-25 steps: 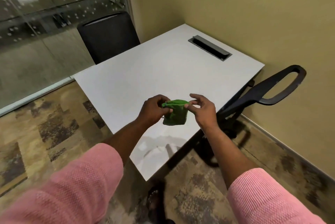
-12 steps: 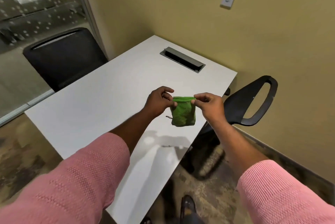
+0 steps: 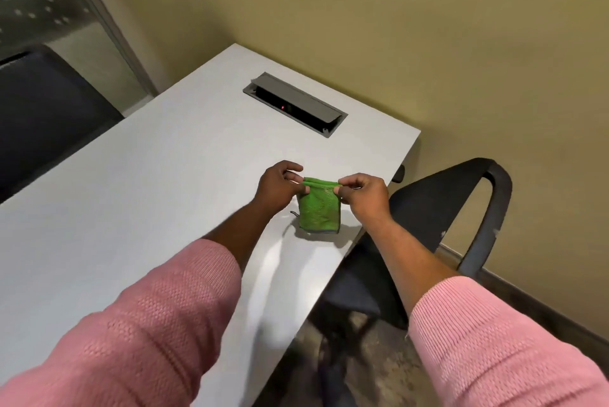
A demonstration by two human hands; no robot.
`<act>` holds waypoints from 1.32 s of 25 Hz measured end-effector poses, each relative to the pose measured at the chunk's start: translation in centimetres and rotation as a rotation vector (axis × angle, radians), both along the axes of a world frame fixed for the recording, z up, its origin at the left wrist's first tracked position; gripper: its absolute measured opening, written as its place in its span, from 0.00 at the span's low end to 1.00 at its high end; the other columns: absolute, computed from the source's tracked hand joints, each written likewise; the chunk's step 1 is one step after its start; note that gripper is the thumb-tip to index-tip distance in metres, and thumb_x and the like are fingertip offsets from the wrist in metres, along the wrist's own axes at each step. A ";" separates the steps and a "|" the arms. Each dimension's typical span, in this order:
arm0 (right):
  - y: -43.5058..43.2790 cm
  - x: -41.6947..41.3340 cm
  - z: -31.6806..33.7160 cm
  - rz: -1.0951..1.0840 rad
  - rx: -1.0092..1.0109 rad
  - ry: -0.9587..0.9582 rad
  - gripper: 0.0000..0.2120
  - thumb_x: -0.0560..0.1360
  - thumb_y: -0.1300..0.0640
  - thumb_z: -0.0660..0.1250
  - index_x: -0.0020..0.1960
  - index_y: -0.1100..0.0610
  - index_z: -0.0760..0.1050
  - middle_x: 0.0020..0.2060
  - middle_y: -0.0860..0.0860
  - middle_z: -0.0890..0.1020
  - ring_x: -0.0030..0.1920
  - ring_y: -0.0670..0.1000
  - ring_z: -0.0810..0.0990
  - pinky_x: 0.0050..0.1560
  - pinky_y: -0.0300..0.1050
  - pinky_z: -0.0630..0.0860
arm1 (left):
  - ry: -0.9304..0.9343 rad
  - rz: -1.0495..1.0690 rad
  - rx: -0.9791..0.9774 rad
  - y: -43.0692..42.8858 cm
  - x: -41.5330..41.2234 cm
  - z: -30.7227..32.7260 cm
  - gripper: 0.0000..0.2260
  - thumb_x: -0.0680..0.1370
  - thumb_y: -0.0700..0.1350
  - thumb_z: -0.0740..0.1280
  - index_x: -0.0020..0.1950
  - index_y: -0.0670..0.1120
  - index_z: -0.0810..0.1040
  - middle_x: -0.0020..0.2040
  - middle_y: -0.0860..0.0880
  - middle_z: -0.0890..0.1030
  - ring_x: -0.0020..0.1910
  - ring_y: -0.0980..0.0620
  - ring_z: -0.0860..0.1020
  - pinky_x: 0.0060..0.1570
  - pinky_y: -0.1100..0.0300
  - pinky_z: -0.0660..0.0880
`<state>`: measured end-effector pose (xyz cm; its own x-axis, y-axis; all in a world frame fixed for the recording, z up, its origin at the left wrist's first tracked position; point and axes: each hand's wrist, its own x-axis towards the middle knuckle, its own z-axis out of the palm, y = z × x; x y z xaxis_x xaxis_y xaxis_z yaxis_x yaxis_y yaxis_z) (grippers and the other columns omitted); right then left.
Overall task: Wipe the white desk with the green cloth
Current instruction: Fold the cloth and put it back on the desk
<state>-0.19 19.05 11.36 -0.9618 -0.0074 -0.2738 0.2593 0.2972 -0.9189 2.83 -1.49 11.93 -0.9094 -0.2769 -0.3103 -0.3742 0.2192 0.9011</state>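
A small folded green cloth [image 3: 319, 209] hangs over the right part of the white desk [image 3: 158, 196], its lower edge near or touching the surface. My left hand [image 3: 278, 187] pinches the cloth's top left corner. My right hand [image 3: 362, 194] pinches the top right corner. Both arms, in pink sleeves, reach forward over the desk's near side.
A grey cable box [image 3: 295, 103] with an open lid is set into the desk near the wall. One black chair [image 3: 438, 209] stands at the desk's right edge, another black chair [image 3: 43, 116] at the far left. A yellow wall [image 3: 428, 54] lies behind the desk.
I have stepped closer to the desk, so it fills more of the view. Both hands keep hold of the cloth's top corners, and the cloth hangs lower, close to the surface.
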 end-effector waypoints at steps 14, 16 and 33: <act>3.2 -15.8 -11.2 -0.046 0.353 -0.108 0.08 0.73 0.63 0.72 0.38 0.52 0.82 0.41 0.50 0.87 0.47 0.54 0.85 0.48 0.46 0.81 | -0.060 -0.074 -0.322 7.1 -17.7 -10.7 0.19 0.71 0.38 0.76 0.60 0.48 0.81 0.52 0.50 0.83 0.48 0.51 0.80 0.52 0.58 0.76; 3.1 -15.5 -11.5 -0.035 0.378 -0.087 0.06 0.74 0.62 0.69 0.43 0.53 0.82 0.46 0.51 0.86 0.51 0.55 0.84 0.49 0.47 0.80 | -0.051 -0.091 -0.356 7.0 -17.4 -11.4 0.19 0.73 0.40 0.74 0.64 0.49 0.80 0.59 0.50 0.83 0.55 0.49 0.81 0.58 0.58 0.75; 0.8 -6.1 -10.1 0.559 0.870 0.108 0.39 0.84 0.38 0.53 0.85 0.58 0.43 0.85 0.54 0.44 0.84 0.53 0.41 0.83 0.58 0.41 | 0.023 -0.740 -0.984 4.3 -8.1 -10.9 0.29 0.86 0.51 0.52 0.85 0.46 0.47 0.86 0.46 0.47 0.85 0.45 0.46 0.82 0.43 0.45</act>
